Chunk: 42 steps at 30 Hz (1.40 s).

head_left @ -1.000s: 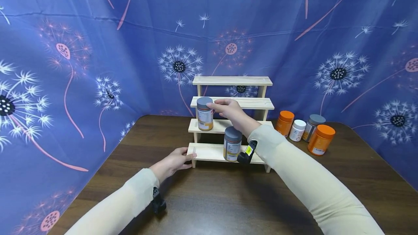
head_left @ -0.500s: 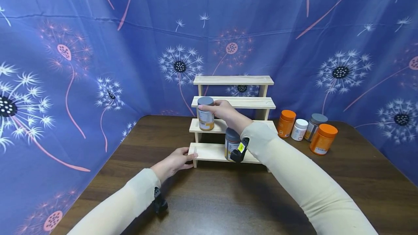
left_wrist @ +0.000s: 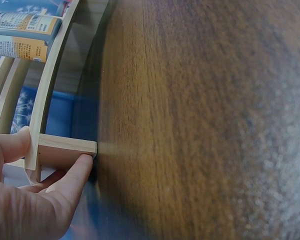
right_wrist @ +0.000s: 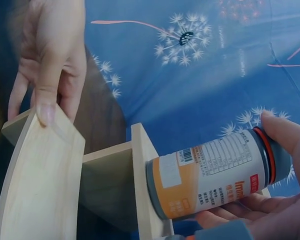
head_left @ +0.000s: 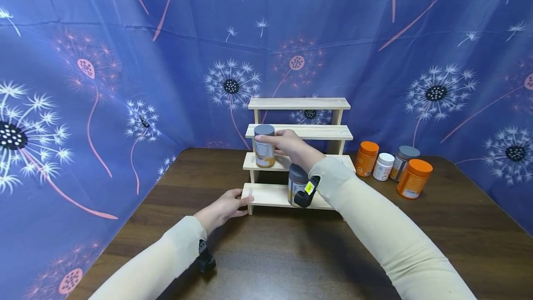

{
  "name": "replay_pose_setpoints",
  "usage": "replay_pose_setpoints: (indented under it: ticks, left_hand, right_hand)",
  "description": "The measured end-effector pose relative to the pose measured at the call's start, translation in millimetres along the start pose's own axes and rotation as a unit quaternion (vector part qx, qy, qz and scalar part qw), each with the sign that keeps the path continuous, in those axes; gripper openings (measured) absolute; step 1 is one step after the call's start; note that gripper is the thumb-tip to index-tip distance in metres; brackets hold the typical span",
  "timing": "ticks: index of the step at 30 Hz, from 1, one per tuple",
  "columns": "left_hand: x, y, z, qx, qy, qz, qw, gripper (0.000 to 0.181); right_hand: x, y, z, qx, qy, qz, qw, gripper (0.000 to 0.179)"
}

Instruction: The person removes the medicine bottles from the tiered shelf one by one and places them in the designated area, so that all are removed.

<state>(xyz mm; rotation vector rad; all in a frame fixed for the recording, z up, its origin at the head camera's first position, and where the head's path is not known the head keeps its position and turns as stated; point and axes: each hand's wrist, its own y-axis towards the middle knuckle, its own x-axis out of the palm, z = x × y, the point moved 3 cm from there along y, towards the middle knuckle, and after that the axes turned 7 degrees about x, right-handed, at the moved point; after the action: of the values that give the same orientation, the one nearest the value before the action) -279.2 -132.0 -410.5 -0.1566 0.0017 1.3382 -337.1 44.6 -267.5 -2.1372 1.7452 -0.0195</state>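
A wooden tiered display shelf [head_left: 299, 103] stands on the table. My left hand [head_left: 222, 207] grips the left end of its lowest board, thumb on top and fingers at the side support, as the left wrist view shows. On the second board from the bottom, at its left end, stands an upright grey-lidded supplement bottle [head_left: 264, 151] with a white and orange label. My right hand [head_left: 293, 146] holds this bottle near its lid, thumb across the front. In the right wrist view its base is right at the board. Another grey-lidded bottle [head_left: 294, 184] stands on the lowest board, partly behind my right wrist.
To the right of the shelf, on the brown table [head_left: 266, 253], stand two orange bottles, one at the back [head_left: 366, 159] and one in front [head_left: 414, 178]. Between them are a white bottle [head_left: 383, 166] and a grey-lidded one [head_left: 403, 161]. A blue dandelion-print cloth [head_left: 187, 59] hangs behind.
My right hand has shifted slightly left, its thumb coming across the front of the bottle near the lid. The bottle stays at the same spot on the board. My left hand keeps its grip.
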Motion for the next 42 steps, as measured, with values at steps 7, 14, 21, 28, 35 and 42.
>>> replay_pose_setpoints:
  ticks: [7,14,21,28,35,42]
  left_hand:
    - [0.8,-2.4,-0.4,0.002,0.006,0.003,1.0,0.044]
    - [1.5,-2.8,1.0,0.004,0.013,0.001,0.9999,0.044]
    - [-0.7,-2.8,1.2,0.019,0.004,-0.02,0.9996,0.049]
    - [0.6,-1.7,-0.1,0.011,0.003,-0.014,0.9998,0.048]
    - [3.2,0.7,0.2,-0.001,0.006,-0.004,1.0,0.047]
    - [0.5,0.2,-1.3,0.005,0.002,0.0,1.0,0.045]
  right_hand:
    - [0,-1.1,-1,0.003,0.013,-0.002,0.9999,0.068]
    - [-4,-3.6,-1,-0.003,0.014,0.012,0.9998,0.063]
    - [-13,-3.9,-1,-0.019,0.014,0.002,0.9997,0.064]
    - [-20,-5.6,-1,-0.02,0.0,0.006,0.9998,0.064]
    - [-27,-6.0,2,-0.021,0.004,0.012,0.9997,0.069]
    - [-33,-7.0,6,-0.025,0.011,0.022,0.9994,0.068]
